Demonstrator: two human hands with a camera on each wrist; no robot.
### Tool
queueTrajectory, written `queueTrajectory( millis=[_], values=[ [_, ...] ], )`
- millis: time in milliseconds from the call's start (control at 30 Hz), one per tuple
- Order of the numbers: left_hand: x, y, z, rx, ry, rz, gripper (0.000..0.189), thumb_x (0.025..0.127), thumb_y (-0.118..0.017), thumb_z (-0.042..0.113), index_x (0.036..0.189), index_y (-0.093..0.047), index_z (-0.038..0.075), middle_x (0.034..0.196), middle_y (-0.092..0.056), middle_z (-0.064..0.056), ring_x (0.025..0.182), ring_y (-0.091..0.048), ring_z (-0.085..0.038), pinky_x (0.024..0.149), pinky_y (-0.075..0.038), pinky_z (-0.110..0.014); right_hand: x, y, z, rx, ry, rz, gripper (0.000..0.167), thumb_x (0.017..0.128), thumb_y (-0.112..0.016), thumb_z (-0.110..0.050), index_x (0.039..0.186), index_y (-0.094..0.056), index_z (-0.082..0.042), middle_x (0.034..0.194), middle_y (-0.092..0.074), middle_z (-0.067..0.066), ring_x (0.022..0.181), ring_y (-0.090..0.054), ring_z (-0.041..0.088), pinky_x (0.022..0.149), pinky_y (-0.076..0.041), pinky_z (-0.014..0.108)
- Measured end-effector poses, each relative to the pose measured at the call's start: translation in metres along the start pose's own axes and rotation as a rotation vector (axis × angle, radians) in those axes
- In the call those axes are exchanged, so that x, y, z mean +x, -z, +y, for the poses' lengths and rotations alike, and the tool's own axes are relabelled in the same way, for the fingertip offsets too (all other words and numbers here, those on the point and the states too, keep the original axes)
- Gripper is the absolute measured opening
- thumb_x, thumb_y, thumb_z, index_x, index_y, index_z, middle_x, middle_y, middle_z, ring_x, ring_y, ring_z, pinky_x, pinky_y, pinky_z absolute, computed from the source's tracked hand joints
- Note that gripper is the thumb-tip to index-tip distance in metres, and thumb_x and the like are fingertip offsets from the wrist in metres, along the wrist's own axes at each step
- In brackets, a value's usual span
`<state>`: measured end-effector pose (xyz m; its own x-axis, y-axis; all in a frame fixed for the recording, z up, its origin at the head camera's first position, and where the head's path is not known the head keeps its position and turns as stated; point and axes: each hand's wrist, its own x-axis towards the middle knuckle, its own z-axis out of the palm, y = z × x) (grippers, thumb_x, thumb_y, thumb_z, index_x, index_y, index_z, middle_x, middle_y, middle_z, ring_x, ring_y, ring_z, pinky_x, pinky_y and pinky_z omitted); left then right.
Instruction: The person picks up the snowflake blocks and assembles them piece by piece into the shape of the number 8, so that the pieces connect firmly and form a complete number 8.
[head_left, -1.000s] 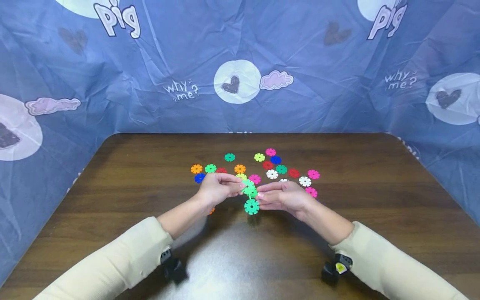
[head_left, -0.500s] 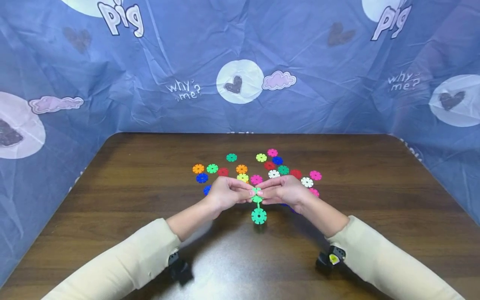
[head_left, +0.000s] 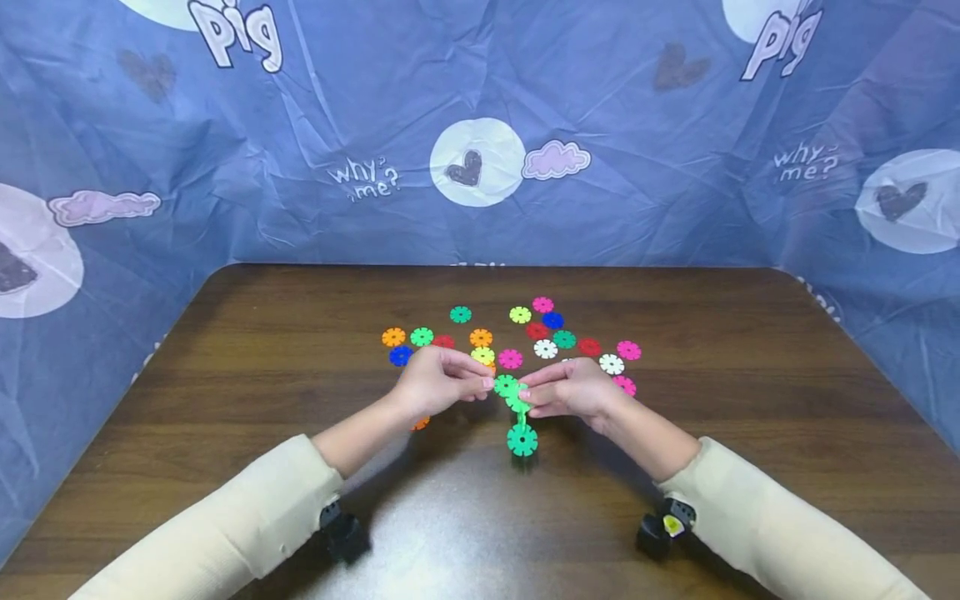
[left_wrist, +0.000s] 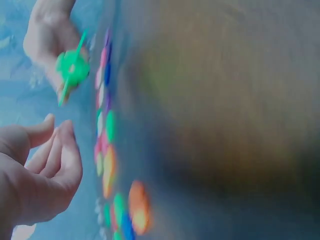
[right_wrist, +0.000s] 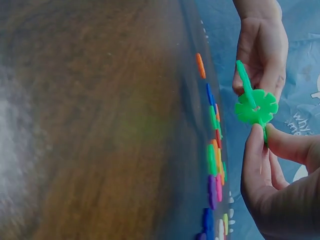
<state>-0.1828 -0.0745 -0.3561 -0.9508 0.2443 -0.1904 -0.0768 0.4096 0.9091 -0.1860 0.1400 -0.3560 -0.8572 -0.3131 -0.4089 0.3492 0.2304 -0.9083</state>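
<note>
Several slotted green plastic discs are joined in a small chain, in mid-air over the table. My right hand pinches one of these discs between thumb and fingers; the right wrist view shows the pinched disc edge-on, below a face-on green disc. Left of the chain is my left hand, its thumb and fingertips near the upper green disc. In the left wrist view that left hand holds nothing, and a gap separates it from the chain.
Loose discs lie scattered behind the hands on the brown wooden table, among them an orange disc, a white disc and a pink disc. A blue printed cloth hangs behind the table.
Half a second ago both hands pinched the green discs together. My left hand has since let go and drawn back to the left; the right hand still holds the chain.
</note>
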Motion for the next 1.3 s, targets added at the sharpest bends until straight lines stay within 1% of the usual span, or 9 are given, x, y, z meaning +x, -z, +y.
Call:
queueTrajectory(
  millis=[167, 267, 400, 533, 733, 900, 1000, 1133, 1300],
  values=[
    [-0.008, 0.036, -0.010, 0.275, -0.167, -0.007, 0.019, 0.081, -0.077, 0.013, 0.098, -0.075, 0.005, 0.088, -0.076, -0.007, 0.077, -0.070, -0.017, 0.071, -0.057, -0.028, -0.001, 0.002, -0.004, 0.002, 0.008, -0.012, 0.039, 0.087, -0.067, -0.002, 0.120, -0.057, 0.016, 0.078, -0.072, -0.002, 0.073, -0.070, 0.009, 0.078, -0.059, 0.031],
    [-0.014, 0.050, -0.021, 0.436, -0.265, -0.034, 0.018, 0.078, -0.079, 0.010, 0.094, -0.075, 0.003, 0.087, -0.076, -0.008, 0.075, -0.069, -0.015, 0.070, -0.056, -0.025, -0.001, 0.000, -0.004, 0.016, 0.017, -0.010, 0.040, 0.086, -0.067, -0.001, 0.120, -0.056, 0.017, 0.078, -0.071, -0.002, 0.073, -0.070, 0.009, 0.077, -0.059, 0.030],
    [-0.021, 0.057, -0.035, 0.586, -0.340, -0.073, 0.024, 0.073, -0.083, 0.012, 0.092, -0.074, 0.001, 0.083, -0.073, -0.007, 0.074, -0.065, -0.014, 0.068, -0.055, -0.023, 0.000, -0.001, -0.003, 0.023, 0.015, 0.010, 0.038, 0.086, -0.067, -0.001, 0.119, -0.058, 0.016, 0.078, -0.071, -0.002, 0.073, -0.070, 0.009, 0.077, -0.059, 0.030],
    [-0.024, 0.055, -0.043, 0.674, -0.381, -0.067, 0.026, 0.071, -0.085, 0.014, 0.091, -0.073, 0.002, 0.080, -0.070, -0.004, 0.074, -0.059, -0.012, 0.068, -0.052, -0.022, 0.001, -0.003, -0.003, 0.011, 0.001, 0.022, 0.037, 0.086, -0.068, -0.002, 0.119, -0.059, 0.013, 0.079, -0.071, -0.001, 0.072, -0.071, 0.010, 0.077, -0.059, 0.030],
    [-0.025, 0.054, -0.043, 0.656, -0.390, -0.049, 0.027, 0.067, -0.086, 0.009, 0.081, -0.064, 0.003, 0.074, -0.065, -0.003, 0.070, -0.057, -0.011, 0.065, -0.051, -0.020, 0.004, -0.008, 0.000, -0.029, -0.011, -0.035, 0.038, 0.089, -0.066, -0.005, 0.120, -0.057, 0.014, 0.085, -0.072, 0.002, 0.072, -0.070, 0.010, 0.080, -0.059, 0.032],
    [-0.020, 0.051, -0.039, 0.560, -0.456, -0.022, 0.023, 0.066, -0.086, 0.006, 0.075, -0.064, 0.004, 0.068, -0.069, -0.004, 0.063, -0.060, -0.008, 0.062, -0.054, -0.018, 0.007, -0.011, 0.000, -0.066, -0.008, -0.075, 0.037, 0.090, -0.065, -0.006, 0.119, -0.057, 0.015, 0.090, -0.074, 0.006, 0.072, -0.071, 0.011, 0.084, -0.057, 0.035],
    [-0.015, 0.049, -0.033, 0.478, -0.480, 0.015, 0.016, 0.069, -0.084, 0.006, 0.079, -0.072, 0.002, 0.072, -0.073, -0.007, 0.064, -0.065, -0.009, 0.063, -0.056, -0.019, 0.009, -0.013, -0.001, -0.061, -0.014, -0.076, 0.036, 0.090, -0.065, -0.006, 0.118, -0.057, 0.014, 0.087, -0.074, 0.005, 0.072, -0.071, 0.011, 0.084, -0.057, 0.035],
    [-0.008, 0.046, -0.024, 0.387, -0.461, 0.017, 0.017, 0.073, -0.080, 0.003, 0.089, -0.075, -0.001, 0.079, -0.075, -0.012, 0.065, -0.069, -0.015, 0.061, -0.055, -0.018, 0.010, -0.014, -0.003, -0.062, -0.030, -0.067, 0.034, 0.090, -0.066, -0.006, 0.117, -0.060, 0.013, 0.083, -0.073, 0.002, 0.070, -0.071, 0.011, 0.082, -0.058, 0.034],
    [-0.002, 0.040, -0.013, 0.369, -0.462, -0.001, 0.017, 0.075, -0.079, 0.006, 0.091, -0.076, 0.001, 0.080, -0.075, -0.011, 0.064, -0.069, -0.018, 0.059, -0.054, -0.018, 0.012, -0.016, -0.006, -0.081, -0.014, -0.056, 0.035, 0.090, -0.066, -0.007, 0.117, -0.061, 0.013, 0.083, -0.072, 0.002, 0.069, -0.070, 0.010, 0.080, -0.059, 0.033]
  ],
)
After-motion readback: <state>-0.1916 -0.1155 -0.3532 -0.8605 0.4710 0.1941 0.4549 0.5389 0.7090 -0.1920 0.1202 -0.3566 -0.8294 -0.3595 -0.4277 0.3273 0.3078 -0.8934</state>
